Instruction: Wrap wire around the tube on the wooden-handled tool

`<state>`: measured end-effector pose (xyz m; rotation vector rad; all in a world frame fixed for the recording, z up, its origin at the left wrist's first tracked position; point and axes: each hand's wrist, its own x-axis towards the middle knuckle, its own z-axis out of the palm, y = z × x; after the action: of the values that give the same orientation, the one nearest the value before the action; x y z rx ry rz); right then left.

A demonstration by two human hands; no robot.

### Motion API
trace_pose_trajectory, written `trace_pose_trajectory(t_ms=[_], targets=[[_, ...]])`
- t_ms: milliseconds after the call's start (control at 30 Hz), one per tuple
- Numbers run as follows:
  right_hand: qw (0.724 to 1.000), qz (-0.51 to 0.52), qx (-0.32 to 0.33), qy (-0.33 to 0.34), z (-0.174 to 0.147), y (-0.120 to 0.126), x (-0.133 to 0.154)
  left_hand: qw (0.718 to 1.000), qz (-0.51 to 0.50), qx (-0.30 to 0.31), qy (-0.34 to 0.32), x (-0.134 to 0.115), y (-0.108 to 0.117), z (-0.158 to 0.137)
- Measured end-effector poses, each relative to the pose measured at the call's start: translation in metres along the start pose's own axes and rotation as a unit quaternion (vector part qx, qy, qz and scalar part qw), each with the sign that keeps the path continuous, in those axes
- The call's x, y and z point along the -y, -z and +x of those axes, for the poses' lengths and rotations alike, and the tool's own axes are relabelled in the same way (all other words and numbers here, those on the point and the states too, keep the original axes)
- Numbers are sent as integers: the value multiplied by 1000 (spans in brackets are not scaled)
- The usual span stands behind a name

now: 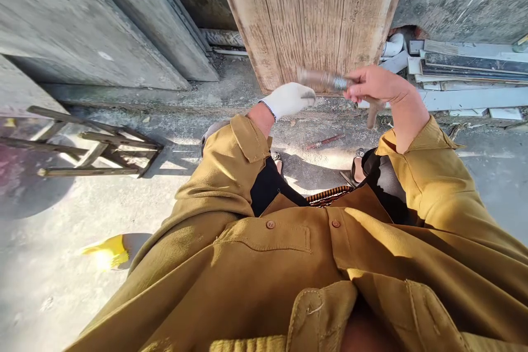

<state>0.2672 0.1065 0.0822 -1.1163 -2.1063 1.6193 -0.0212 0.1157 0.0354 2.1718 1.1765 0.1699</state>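
My left hand (291, 100), in a white knitted glove with a grey patch at the fingertips, is in front of the wooden panel's lower edge. Its fingers are together and curled; what they hold, if anything, is hidden. My bare right hand (379, 85) is closed around a stick-like tool (324, 79) that points left, above the gloved fingertips. Shiny wire is wound around it near my grip, and its far end is smeared by motion. A brown piece (373, 113) hangs below my right palm; whether it belongs to the tool I cannot tell.
A grooved wooden panel (311, 16) leans against the wall ahead. Grey slabs (124, 22) stand at left, beyond an overturned wooden stool (99, 148). Boards (466, 71) are stacked at right. A reddish stick (325, 141) lies between my feet, and a yellow object (111, 253) lies lower left.
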Motion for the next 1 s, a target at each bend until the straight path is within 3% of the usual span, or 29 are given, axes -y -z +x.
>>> trace_pose_trajectory(t_ms=[100, 200, 300, 400, 467, 533, 633, 700, 800, 900, 1000], targets=[[985, -14, -173, -23, 8, 3, -10, 995, -62, 55, -47, -21, -9, -8], [940, -227, -217, -136, 17, -3, -10, 991, -95, 66, -71, -35, -11, -14], [910, -341, -77, -224, 22, -14, -5, 995, -74, 22, -59, -30, -5, -13], [915, -290, 146, -240, 21, -24, -1, 997, -44, -4, -56, -16, 2, -11], [915, -247, 239, -212, 20, -29, 0, 997, -34, -4, -62, -10, 5, -10], [921, -217, 272, -173, 17, -30, 3, 998, -29, -2, -61, -6, 6, -11], [938, -184, 271, -115, 11, -27, 7, 999, -27, -4, -44, -4, 5, -10], [961, -139, 226, -79, 6, -24, 10, 999, -37, -9, -29, -4, 2, -9], [1000, -11, 15, -16, 2, -20, 13, 998, -65, -3, -16, -9, -2, -9], [972, 83, -218, 8, 8, -16, 8, 996, -81, 9, -42, -19, -6, -10], [938, 17, -340, -60, 18, -11, -4, 993, -81, 26, -85, -29, -8, -14]])
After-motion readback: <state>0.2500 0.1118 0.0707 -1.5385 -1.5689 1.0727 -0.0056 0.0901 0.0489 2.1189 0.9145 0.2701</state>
